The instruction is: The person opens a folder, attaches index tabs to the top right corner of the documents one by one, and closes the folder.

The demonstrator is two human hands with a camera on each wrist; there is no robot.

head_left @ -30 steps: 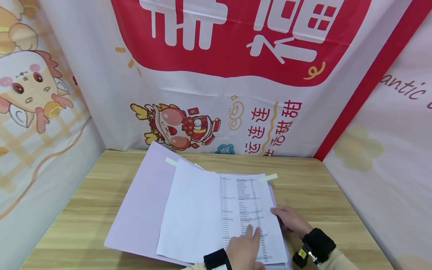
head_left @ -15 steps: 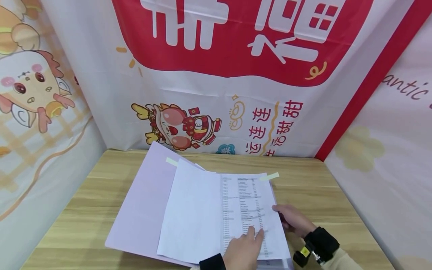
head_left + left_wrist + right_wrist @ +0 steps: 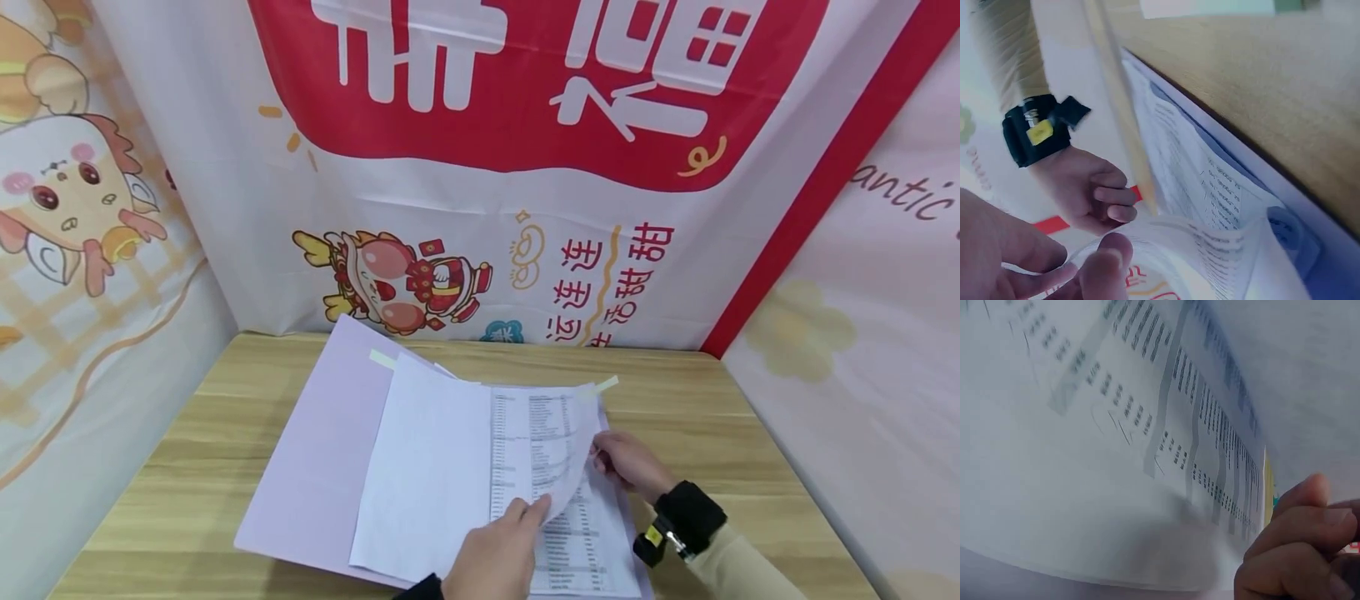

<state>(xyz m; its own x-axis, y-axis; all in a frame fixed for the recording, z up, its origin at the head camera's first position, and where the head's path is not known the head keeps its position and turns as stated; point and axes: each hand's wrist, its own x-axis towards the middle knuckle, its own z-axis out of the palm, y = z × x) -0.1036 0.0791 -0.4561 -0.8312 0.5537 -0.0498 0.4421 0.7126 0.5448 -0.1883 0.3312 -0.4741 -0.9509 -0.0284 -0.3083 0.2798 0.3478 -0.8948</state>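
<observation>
A lilac folder (image 3: 303,467) lies spread on the wooden table, with printed sheets on its right side. My left hand (image 3: 491,550) pinches the lower corner of the top sheet (image 3: 558,458), which bows upward and bares another printed page (image 3: 581,542) beneath. In the left wrist view, the left thumb (image 3: 1107,265) and fingers have the curled paper between them. My right hand (image 3: 633,462) is at the sheet's right edge, its fingers curled. Whether those fingers grip the paper is unclear; the right wrist view shows the bent fingers (image 3: 1297,544) beside the printed sheet.
A blank white page (image 3: 423,475) lies turned over on the folder's left side. Pale sticky tabs (image 3: 607,383) jut out at the top. Wooden tabletop (image 3: 180,475) surrounds the folder, and printed cloth hangings (image 3: 420,192) rise behind and at both sides.
My left hand has moved left and down, from pressing on the page to pinching its lifted corner. My right hand has shifted slightly up and left. The sheet beneath has come into view.
</observation>
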